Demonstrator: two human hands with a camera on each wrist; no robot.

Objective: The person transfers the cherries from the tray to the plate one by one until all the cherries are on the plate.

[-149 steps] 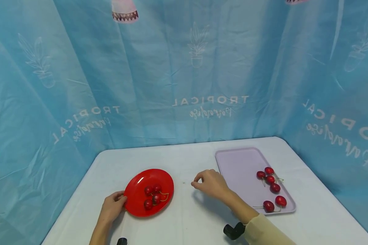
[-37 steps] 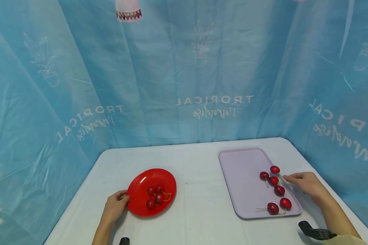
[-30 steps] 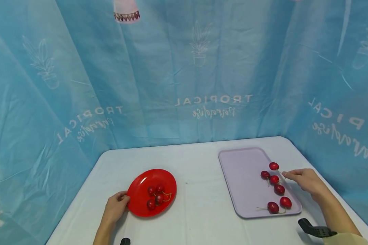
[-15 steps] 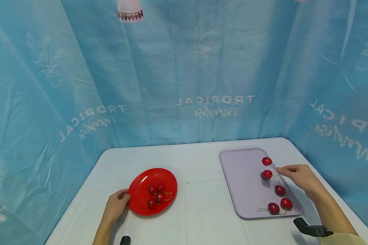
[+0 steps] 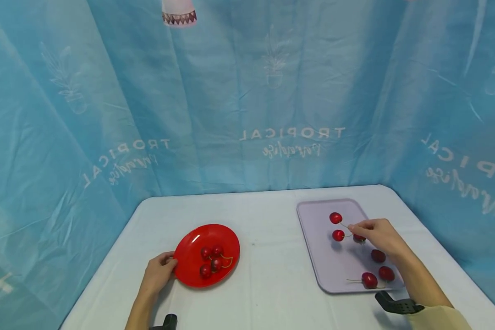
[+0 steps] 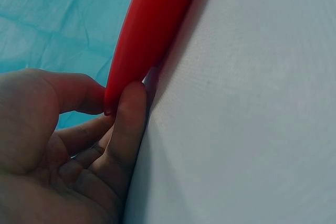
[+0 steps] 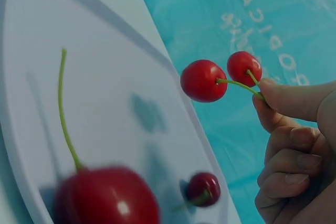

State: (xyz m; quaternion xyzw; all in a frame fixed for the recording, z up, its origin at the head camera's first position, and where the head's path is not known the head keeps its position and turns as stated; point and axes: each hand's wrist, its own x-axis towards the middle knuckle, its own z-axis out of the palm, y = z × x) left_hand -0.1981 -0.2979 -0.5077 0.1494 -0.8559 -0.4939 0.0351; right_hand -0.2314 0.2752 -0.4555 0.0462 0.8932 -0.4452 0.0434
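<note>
The right hand (image 5: 375, 234) pinches the thin green stems of two cherries (image 7: 220, 77) between the thumb and the index finger, and the other fingers are curled below; holding them by the stems means the soft fruit is not squeezed. In the right wrist view the pair hangs free above the lilac tray (image 5: 313, 215), with their shadows on it, so they do not touch the tray. In the head view the two cherries (image 5: 337, 227) are over the middle of the tray, toward its far edge. The wrist is bent a little and the forearm comes in from the near right corner of the surface (image 5: 272, 293). More cherries (image 5: 375, 270) lie on the tray near its right edge and its near right corner. The left hand (image 5: 158, 272) holds the left edge of the red plate (image 5: 194, 245): the thumb lies on top of the rim and the curled fingers go under it, which probably keeps the plate steady. The plate rests on the surface toward the near left part, and four cherries (image 5: 212, 261) lie close together in it, a little right of its middle.
</note>
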